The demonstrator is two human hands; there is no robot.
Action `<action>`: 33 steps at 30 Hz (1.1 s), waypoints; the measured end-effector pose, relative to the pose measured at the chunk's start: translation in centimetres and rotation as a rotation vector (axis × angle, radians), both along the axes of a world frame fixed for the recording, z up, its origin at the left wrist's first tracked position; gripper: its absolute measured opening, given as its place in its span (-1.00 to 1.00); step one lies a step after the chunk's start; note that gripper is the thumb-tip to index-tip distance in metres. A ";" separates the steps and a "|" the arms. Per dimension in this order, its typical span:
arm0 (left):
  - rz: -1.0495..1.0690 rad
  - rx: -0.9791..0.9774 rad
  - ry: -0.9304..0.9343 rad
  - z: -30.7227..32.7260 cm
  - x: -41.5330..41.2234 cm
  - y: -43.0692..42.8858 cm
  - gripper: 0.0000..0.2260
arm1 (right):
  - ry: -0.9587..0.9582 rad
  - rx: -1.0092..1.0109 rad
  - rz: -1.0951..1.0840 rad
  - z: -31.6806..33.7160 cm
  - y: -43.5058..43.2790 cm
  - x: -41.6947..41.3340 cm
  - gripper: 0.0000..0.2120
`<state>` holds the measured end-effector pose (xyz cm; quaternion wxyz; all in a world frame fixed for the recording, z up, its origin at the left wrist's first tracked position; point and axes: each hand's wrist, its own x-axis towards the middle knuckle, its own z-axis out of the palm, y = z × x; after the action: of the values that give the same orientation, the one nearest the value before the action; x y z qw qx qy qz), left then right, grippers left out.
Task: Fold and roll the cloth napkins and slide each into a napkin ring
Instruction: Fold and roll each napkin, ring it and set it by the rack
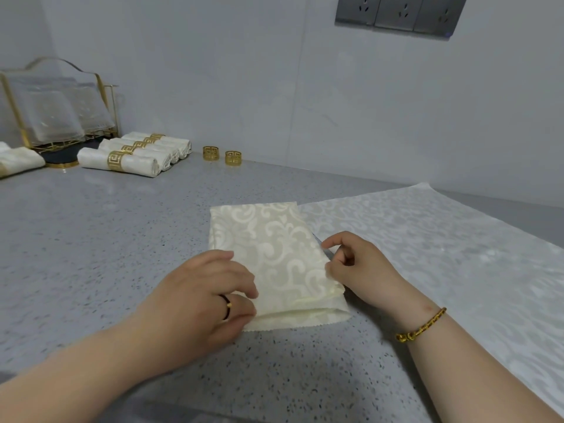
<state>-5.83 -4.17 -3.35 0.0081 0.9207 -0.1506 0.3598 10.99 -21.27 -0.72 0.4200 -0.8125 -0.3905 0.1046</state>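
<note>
Nearest, left hand (210, 288) gripping near-left corner of folded cream damask napkin (274, 248); right hand (360, 267) pinching right edge; napkin lying mid grey speckled surface (91, 239). Uneven pull risking layers sliding, roll skewing.

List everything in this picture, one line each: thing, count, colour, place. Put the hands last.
folded napkin: one, cream with scroll pattern, counter centre
flat cloth: one, pale grey-white, spread at right
rolled napkins: about four, cream, each in a gold ring, back left
loose napkin rings: two, gold, right of the rolls
rack: one, gold wire, holds pale cloths, far left
sockets: three, grey, wall at top right
counter: one, grey speckled
left hand: grips the folded napkin's near left corner
right hand: pinches its right edge
</note>
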 end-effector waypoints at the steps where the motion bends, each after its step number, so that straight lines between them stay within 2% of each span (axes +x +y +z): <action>1: 0.012 0.037 -0.010 -0.1 -0.2 0.2 -0.51 | 0.005 0.004 0.011 0.0 0.0 0.0 -0.77; 6: 0.051 0.104 -0.037 -0.4 -0.8 0.8 -0.48 | 0.026 -0.011 0.077 0.1 -0.1 -0.4 -0.78; 11: 0.061 -0.034 0.105 -0.9 -1.7 2.2 -0.49 | -0.026 -0.160 0.154 0.1 -0.1 -0.9 -0.78; 14: 0.027 -0.187 0.182 -1.0 -2.4 2.5 -0.60 | -0.215 -0.218 0.167 0.6 -0.3 -1.7 -0.77; 16: 0.027 -0.211 0.233 -0.9 -2.9 2.8 -0.72 | -0.283 -0.179 0.230 1.1 -0.4 -2.7 -0.78; 18: 0.045 -0.216 0.264 -1.0 -3.2 3.1 -0.82 | -0.316 -0.223 0.328 1.5 -0.4 -3.7 -0.83; 22: 0.109 -0.270 0.291 -0.9 -3.8 3.8 -0.64 | -0.409 -0.413 0.423 1.2 -0.4 -4.5 -0.74; 28: 0.180 -0.245 0.361 -0.4 -4.1 4.7 -0.63 | -0.478 -0.429 0.408 1.1 -0.7 -4.4 -0.73; 33: 0.190 -0.097 0.373 0.2 -3.4 4.9 -0.70 | -0.500 -0.499 0.405 1.6 -1.0 -4.4 -0.72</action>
<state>-9.26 0.73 -3.10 0.0463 0.9800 -0.0414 0.1892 6.57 -22.26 0.90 0.0730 -0.7963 -0.5957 0.0758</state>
